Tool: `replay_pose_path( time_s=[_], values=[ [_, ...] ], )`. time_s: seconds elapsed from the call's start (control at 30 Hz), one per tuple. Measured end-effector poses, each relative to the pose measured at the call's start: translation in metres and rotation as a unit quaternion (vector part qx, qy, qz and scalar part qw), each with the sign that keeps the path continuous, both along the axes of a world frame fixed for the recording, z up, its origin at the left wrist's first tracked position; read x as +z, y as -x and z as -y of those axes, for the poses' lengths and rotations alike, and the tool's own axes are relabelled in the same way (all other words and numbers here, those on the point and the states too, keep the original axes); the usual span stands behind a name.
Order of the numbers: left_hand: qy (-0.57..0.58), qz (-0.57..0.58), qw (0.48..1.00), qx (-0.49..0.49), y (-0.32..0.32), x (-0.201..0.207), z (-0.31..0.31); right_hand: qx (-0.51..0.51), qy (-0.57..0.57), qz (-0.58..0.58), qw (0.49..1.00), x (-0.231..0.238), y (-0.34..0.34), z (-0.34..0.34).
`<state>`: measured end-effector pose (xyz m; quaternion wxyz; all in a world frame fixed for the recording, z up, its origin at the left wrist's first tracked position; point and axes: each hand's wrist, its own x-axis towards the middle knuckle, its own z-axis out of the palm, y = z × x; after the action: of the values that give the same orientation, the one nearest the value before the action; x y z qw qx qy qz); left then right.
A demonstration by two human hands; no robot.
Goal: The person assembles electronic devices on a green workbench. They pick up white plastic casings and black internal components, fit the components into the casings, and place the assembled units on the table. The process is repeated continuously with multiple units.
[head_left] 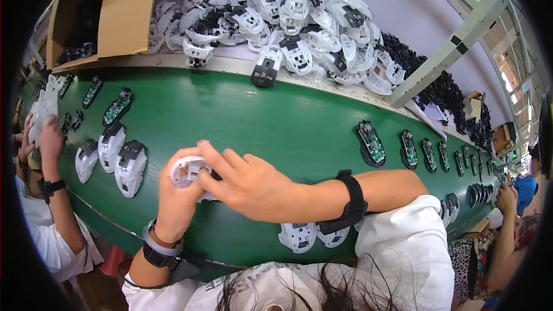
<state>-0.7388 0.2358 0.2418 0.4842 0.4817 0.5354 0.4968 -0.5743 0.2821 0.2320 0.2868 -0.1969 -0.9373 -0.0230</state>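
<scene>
My left hand [177, 196] is closed round a white plastic computer mouse shell [183, 174], its hollow inner side partly showing. Over the shell's right side bends my right hand [245, 181], thumb and fingers closed on its edge; whether a small part is pinched there is hidden. To the left of my hands, several white mouse shells with black top pieces [130, 167] lie on the green belt. Below my right forearm, more white shells [298, 237] sit near the belt's front edge, partly covered by the arm.
Along the green belt [276, 115] lie black mouse bases with green circuit boards [370, 143]. A shelf behind holds a heap of white shells [296, 52] and black parts [455, 101]. A cardboard box [128, 11] stands far left. Co-workers' hands [50, 138] are at both sides.
</scene>
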Motion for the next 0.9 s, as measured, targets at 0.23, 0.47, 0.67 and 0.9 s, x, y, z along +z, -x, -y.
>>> replay_pose_path(
  time_s=[0.23, 0.47, 0.67, 0.9],
  values=[
    [-0.174, -0.34, 0.907, -0.177, 0.005, 0.005, 0.037, 0.077, 0.096, -0.095, 0.988, 0.016, -0.058, 0.012],
    [-0.186, -0.347, 0.867, -0.305, -0.005, 0.024, 0.032, -0.045, 0.086, -0.086, 0.992, 0.026, -0.031, -0.08],
    [-0.191, -0.327, 0.907, -0.181, -0.008, 0.011, 0.012, -0.26, 0.074, -0.068, 0.96, -0.003, 0.053, -0.276],
    [-0.207, -0.479, 0.853, -0.003, 0.03, 0.043, 0.035, -0.263, 0.078, -0.11, 0.955, -0.023, 0.048, -0.284]
  ],
)
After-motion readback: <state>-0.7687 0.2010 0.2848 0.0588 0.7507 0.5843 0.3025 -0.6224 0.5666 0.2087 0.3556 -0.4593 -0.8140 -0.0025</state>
